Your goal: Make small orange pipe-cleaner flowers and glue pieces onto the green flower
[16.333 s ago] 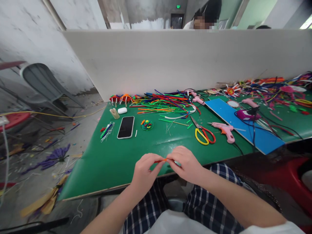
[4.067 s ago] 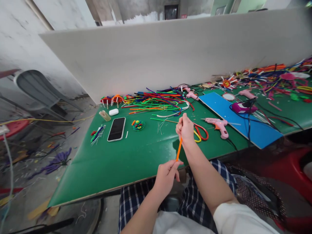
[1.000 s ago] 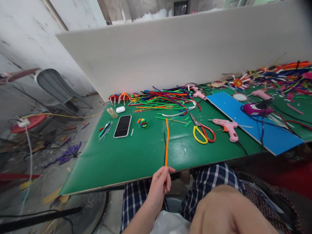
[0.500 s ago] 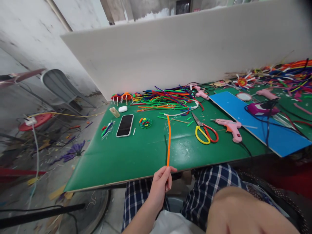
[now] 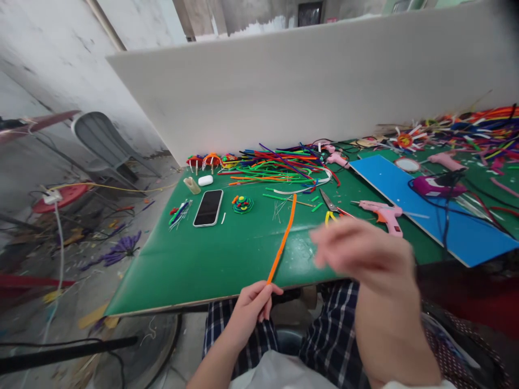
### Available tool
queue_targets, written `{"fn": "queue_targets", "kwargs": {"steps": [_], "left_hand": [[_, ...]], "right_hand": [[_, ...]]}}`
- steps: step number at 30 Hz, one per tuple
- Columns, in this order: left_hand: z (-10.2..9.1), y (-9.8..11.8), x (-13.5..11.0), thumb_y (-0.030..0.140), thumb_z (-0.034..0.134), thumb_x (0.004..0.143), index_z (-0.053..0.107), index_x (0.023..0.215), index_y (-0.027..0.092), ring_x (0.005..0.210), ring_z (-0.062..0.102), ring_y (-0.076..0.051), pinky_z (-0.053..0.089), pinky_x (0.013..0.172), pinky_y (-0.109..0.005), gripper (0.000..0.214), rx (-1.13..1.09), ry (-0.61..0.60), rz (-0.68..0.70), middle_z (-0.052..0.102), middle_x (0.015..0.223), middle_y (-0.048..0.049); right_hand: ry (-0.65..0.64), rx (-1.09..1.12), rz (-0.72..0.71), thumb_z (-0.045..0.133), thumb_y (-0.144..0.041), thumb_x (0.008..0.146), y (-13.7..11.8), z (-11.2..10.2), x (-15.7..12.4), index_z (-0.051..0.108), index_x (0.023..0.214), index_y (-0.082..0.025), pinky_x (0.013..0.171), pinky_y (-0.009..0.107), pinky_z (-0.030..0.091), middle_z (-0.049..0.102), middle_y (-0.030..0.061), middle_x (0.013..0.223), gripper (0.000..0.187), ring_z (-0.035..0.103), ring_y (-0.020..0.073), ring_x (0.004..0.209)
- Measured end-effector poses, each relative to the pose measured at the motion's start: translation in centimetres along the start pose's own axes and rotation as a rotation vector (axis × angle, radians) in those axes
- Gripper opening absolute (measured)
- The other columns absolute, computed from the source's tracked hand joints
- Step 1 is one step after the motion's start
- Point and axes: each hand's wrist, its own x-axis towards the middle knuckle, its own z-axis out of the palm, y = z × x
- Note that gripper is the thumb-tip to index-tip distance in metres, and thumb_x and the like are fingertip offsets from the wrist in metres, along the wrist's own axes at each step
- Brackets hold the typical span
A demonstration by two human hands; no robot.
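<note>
Near the table's front edge, my left hand (image 5: pixel 253 308) pinches the lower end of an orange pipe cleaner (image 5: pixel 283 243), which slants up and to the right over the green table. My right hand (image 5: pixel 360 246) is raised in front of the scissors (image 5: pixel 330 201) and smeared by motion, so its fingers are unclear. It hides most of the scissors' red and yellow handles. A small round green coil (image 5: pixel 243 205) with coloured bits lies beyond my left hand, beside a phone (image 5: pixel 208 208).
Many coloured pipe cleaners (image 5: pixel 279 165) are heaped at the back against a white board (image 5: pixel 263 92). A pink glue gun (image 5: pixel 385 213) and a blue board (image 5: pixel 430 208) lie to the right. Left of the phone are a white case (image 5: pixel 205 180) and cut bits (image 5: pixel 180 214).
My right hand has risen from the lower right to above the table, before the scissors. My left hand has shifted slightly left and down, and the orange pipe cleaner now leans right.
</note>
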Motion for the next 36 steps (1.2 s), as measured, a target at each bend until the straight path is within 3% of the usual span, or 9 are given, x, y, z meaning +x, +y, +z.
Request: {"fn": "queue_targets", "kwargs": {"steps": [3,7,10,18,20,23,29,32,36], "left_hand": [[-1.6,0.3,-0.7,0.046,0.051,0.079,0.064,0.075,0.012,0.036,0.029,-0.004,0.018,0.042,-0.020,0.036,-0.008,-0.018,0.001,0.041,0.039,0.0044],[-2.7,0.4,-1.2,0.048,0.052,0.077,0.065,0.073,0.014,0.036,0.029,-0.004,0.019,0.041,-0.020,0.036,-0.059,-0.067,-0.005,0.044,0.039,0.0031],[-3.0,0.3,-1.4,0.048,0.055,0.075,0.066,0.070,0.014,0.035,0.030,-0.004,0.019,0.041,-0.020,0.036,-0.104,-0.107,-0.013,0.044,0.038,0.0026],[-3.5,1.1,-0.9,0.056,0.058,0.067,0.071,0.078,0.012,0.043,0.046,-0.011,0.031,0.045,-0.022,0.047,-0.049,-0.219,-0.003,0.057,0.049,-0.0057],[-3.6,2.4,0.1,0.064,0.049,0.069,0.070,0.087,0.011,0.057,0.055,-0.016,0.037,0.050,-0.025,0.059,-0.081,-0.167,0.044,0.063,0.062,-0.0098],[-3.3,5.2,2.5,0.057,0.047,0.075,0.069,0.090,0.011,0.073,0.061,-0.020,0.043,0.065,-0.028,0.053,-0.090,-0.029,0.064,0.067,0.076,-0.0117],[-1.7,8.2,7.9,0.030,0.070,0.066,0.067,0.080,0.011,0.058,0.055,-0.010,0.041,0.058,-0.022,0.024,-0.163,-0.145,0.074,0.064,0.064,-0.0036],[-1.6,7.7,10.4,0.028,0.073,0.062,0.066,0.076,0.010,0.051,0.052,-0.006,0.039,0.052,-0.018,0.024,-0.334,-0.127,0.003,0.062,0.062,-0.0019],[-2.2,6.8,12.7,0.029,0.075,0.061,0.065,0.079,0.010,0.047,0.050,-0.005,0.039,0.051,-0.018,0.029,-0.427,-0.175,-0.002,0.056,0.054,0.0008]], "right_hand": [[0.219,-0.287,0.101,0.041,-0.018,0.087,3.5,0.1,2.0,0.055,0.114,-0.031,0.066,0.023,0.052,0.045,0.0021,0.130,0.033,0.061,0.0083,0.075],[0.117,-0.564,0.123,0.042,-0.014,0.085,6.8,0.5,3.4,0.055,0.115,-0.029,0.076,0.030,0.052,0.039,0.0033,0.136,0.036,0.058,0.0148,0.095],[0.154,-0.640,0.107,0.047,-0.016,0.083,7.6,0.8,3.5,0.057,0.113,-0.028,0.077,0.033,0.052,0.039,0.0053,0.135,0.033,0.061,0.0136,0.085],[0.139,-0.732,0.034,0.047,-0.014,0.083,8.0,0.4,3.5,0.066,0.098,-0.025,0.084,0.034,0.050,0.064,0.0054,0.102,0.027,0.060,0.0174,0.096],[0.107,-0.773,0.030,0.047,-0.013,0.083,7.9,0.6,3.7,0.066,0.100,-0.025,0.083,0.033,0.050,0.065,0.0056,0.102,0.028,0.060,0.0172,0.095],[0.021,-0.833,0.005,0.047,-0.013,0.083,7.7,1.4,4.2,0.065,0.102,-0.023,0.081,0.031,0.050,0.065,0.0063,0.102,0.028,0.060,0.0170,0.094],[-0.043,-0.987,0.017,0.049,-0.010,0.080,9.5,1.7,6.0,0.065,0.103,-0.021,0.080,0.032,0.049,0.065,0.0085,0.102,0.030,0.059,0.0200,0.096],[0.017,-0.872,0.074,0.049,-0.009,0.079,11.2,1.1,6.1,0.063,0.106,-0.022,0.084,0.032,0.048,0.064,0.0076,0.104,0.033,0.058,0.0182,0.098],[0.272,-0.484,0.211,0.050,-0.020,0.081,13.2,1.0,5.2,0.064,0.103,-0.023,0.080,0.032,0.049,0.065,0.0047,0.098,0.026,0.061,0.0163,0.089]]}}
